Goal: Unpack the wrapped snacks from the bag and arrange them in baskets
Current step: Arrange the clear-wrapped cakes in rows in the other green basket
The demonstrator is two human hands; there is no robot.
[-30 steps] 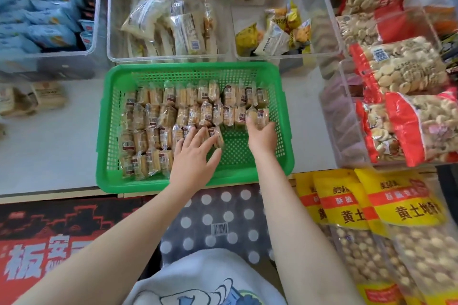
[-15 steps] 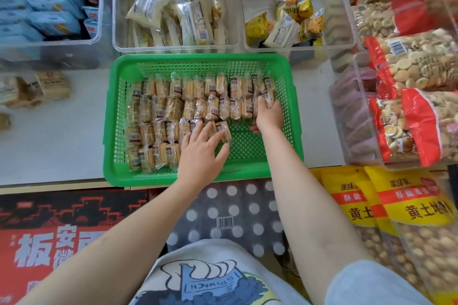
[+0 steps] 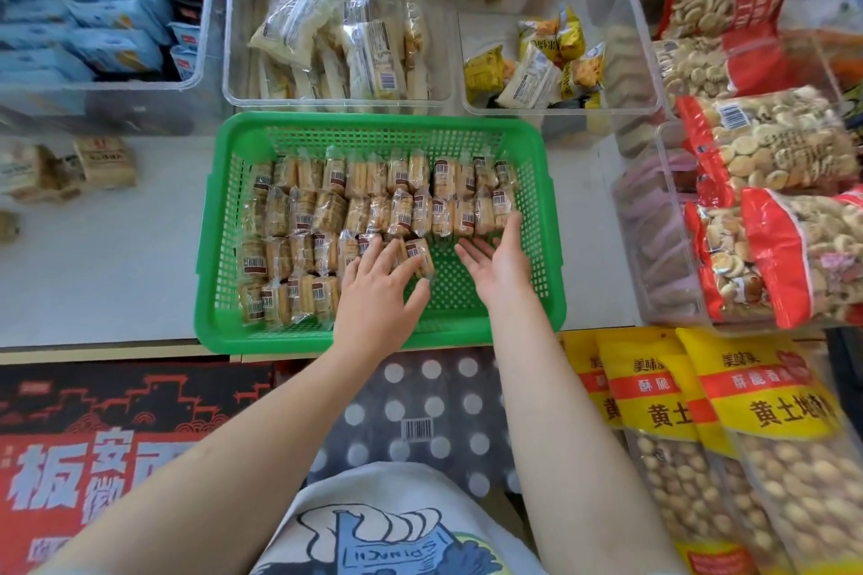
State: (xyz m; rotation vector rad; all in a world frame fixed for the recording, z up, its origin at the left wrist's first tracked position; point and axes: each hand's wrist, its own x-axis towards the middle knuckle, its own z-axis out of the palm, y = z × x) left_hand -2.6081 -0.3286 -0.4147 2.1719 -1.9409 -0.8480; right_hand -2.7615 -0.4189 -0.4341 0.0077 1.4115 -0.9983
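A green basket (image 3: 299,140) sits on a pale counter (image 3: 116,266), and both hands are inside it. Wrapped snacks (image 3: 373,210) fill its left and back parts in 4 rough rows, each a small clear packet of tan biscuits with a barcode label; the front right corner of the mesh floor is bare.

The left hand (image 3: 378,294) lies palm down over the right end of the 3rd row. Its fingers are spread and nearly straight, resting on the last packet (image 3: 420,254) there, with the thumb out to the right over bare mesh. It presses or steadies rather than grasps; nothing is pinched.

The right hand (image 3: 497,257) is turned palm up and relaxed, holding nothing. Its fingertips reach the right end of the 2nd row, just beside the last packet, though I cannot tell if they touch it.

Behind the basket stand 3 clear bins: one with blue packets (image 3: 93,23) at left, one with pale wrapped cakes (image 3: 355,47) in the middle, one with yellow packets (image 3: 541,61) at right. A few tan packets (image 3: 105,161) lie loose on the counter, well left of the basket. On the right, red-edged bags of round biscuits (image 3: 766,154) are stacked in another clear bin. Below them hang yellow bags (image 3: 766,425) with red bands. In front of the counter are a red and black box (image 3: 116,448) with large print and a grey polka-dot bag (image 3: 420,411) with a barcode sticker. A white printed shirt (image 3: 373,528) shows at the bottom edge.
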